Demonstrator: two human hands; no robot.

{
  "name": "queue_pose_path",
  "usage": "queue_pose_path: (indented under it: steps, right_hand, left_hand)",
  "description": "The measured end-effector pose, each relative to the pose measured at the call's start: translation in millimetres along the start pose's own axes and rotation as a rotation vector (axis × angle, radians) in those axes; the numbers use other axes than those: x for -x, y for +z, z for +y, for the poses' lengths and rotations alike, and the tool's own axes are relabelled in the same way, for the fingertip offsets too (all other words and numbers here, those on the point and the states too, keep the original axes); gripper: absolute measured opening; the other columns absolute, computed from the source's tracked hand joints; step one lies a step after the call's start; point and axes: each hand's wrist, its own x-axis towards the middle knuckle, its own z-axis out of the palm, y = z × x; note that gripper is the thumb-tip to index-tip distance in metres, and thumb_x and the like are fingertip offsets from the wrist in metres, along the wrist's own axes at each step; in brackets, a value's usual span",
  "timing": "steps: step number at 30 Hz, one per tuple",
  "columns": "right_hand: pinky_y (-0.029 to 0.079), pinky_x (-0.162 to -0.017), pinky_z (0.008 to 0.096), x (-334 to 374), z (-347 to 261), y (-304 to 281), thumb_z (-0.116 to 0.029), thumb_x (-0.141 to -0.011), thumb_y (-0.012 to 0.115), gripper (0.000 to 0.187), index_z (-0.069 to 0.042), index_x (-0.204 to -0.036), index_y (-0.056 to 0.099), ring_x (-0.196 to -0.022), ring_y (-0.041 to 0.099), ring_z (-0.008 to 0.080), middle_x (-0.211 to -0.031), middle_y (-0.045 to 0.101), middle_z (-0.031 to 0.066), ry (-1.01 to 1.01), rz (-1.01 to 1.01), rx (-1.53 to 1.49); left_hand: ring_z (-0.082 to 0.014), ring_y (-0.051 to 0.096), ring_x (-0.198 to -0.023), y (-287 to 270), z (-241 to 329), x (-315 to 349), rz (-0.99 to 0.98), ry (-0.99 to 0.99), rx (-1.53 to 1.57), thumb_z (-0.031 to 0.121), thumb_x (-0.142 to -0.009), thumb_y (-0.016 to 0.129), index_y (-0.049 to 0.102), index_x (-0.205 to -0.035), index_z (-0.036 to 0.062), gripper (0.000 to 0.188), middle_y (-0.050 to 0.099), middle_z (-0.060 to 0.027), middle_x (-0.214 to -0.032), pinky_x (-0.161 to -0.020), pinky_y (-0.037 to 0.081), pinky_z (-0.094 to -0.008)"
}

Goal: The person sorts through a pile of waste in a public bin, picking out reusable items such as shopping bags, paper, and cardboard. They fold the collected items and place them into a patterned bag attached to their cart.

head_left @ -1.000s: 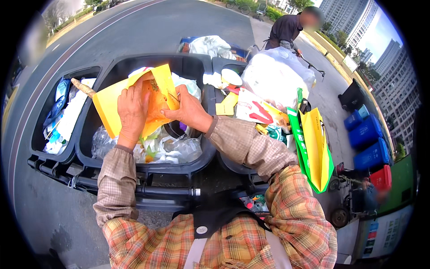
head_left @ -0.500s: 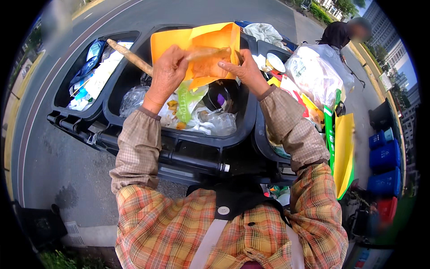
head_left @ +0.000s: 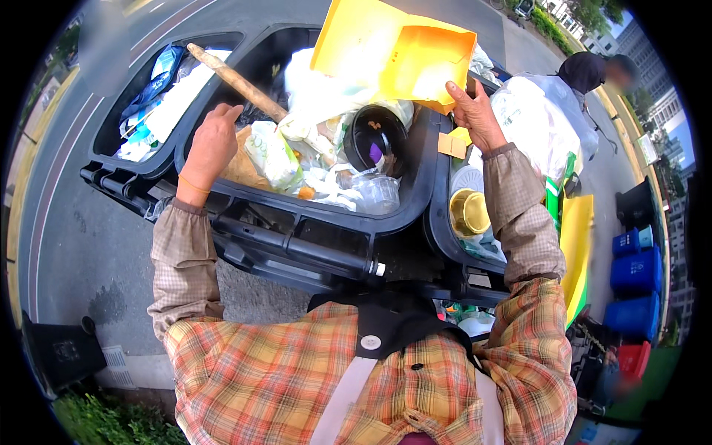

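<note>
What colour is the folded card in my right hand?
The card is yellow-orange; the head view shows it best.

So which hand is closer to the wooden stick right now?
The left. The left hand is just below the wooden stick in the view; the right hand is well off to its right, gripping the edge of the yellow cardboard.

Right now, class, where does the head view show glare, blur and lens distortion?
Head view: strong light burns patches of the yellow cardboard nearly white; head view: the white plastic bag is bright too; head view: the other person's head is blurred, as is a pale patch upper left; head view: fisheye tilts the buildings.
</note>
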Motion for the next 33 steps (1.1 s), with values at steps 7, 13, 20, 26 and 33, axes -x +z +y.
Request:
queue_pose_path:
  steps: [7,13,20,26,33]
  right_hand:
    - [0.021,-0.041,0.0169,36,-17,35,-0.035,-0.084,0.062,0.042,-0.009,-0.111,0.043,-0.045,0.026,0.0013,-0.077,0.048,-0.005,0.126,-0.287,-0.208]
    - [0.028,-0.045,0.018,50,-12,46,-0.036,-0.073,0.073,0.066,-0.002,-0.118,0.04,-0.056,0.04,0.0028,-0.087,0.054,0.0011,0.067,-0.23,-0.075]
    - [0.043,-0.065,0.0214,42,1,29,-0.03,-0.076,0.072,0.058,-0.001,-0.118,0.043,-0.081,0.056,0.0114,-0.1,0.058,0.0064,0.043,-0.156,-0.039]
    - [0.031,-0.043,0.0179,59,-12,43,-0.024,-0.081,0.065,0.043,-0.003,-0.115,0.051,-0.064,0.051,0.0039,-0.091,0.062,0.0042,0.008,-0.23,-0.21]
    - [0.046,-0.067,0.0245,45,-19,50,-0.024,-0.075,0.071,0.048,-0.002,-0.112,0.049,-0.077,0.057,0.0125,-0.096,0.06,0.0071,-0.005,-0.143,-0.017]
  left_hand:
    - [-0.0193,0.056,-0.106,24,78,-53,-0.424,-0.494,1.935,0.042,-0.079,0.063,0.051,-0.118,-0.0017,0.06,0.058,-0.0152,-0.111,-0.089,0.047,-0.0304]
    - [-0.0237,0.057,-0.105,48,108,-68,-0.548,-0.466,2.413,0.021,-0.078,0.068,0.051,-0.118,-0.0014,0.048,0.055,-0.0155,-0.118,-0.086,0.049,-0.0323]
    - [-0.0241,0.051,-0.113,47,135,-70,-0.58,-0.466,2.563,0.023,-0.083,0.062,0.044,-0.125,0.0014,0.051,0.051,-0.0147,-0.124,-0.09,0.047,-0.0363]
    - [-0.0212,0.055,-0.108,50,143,-62,-0.504,-0.488,2.546,0.021,-0.087,0.056,0.049,-0.123,0.0054,0.04,0.054,-0.0122,-0.12,-0.086,0.05,-0.0321]
    - [-0.0212,0.056,-0.107,62,135,-56,-0.372,-0.471,2.377,0.017,-0.087,0.058,0.049,-0.12,-0.0017,0.039,0.056,-0.013,-0.117,-0.086,0.049,-0.0314]
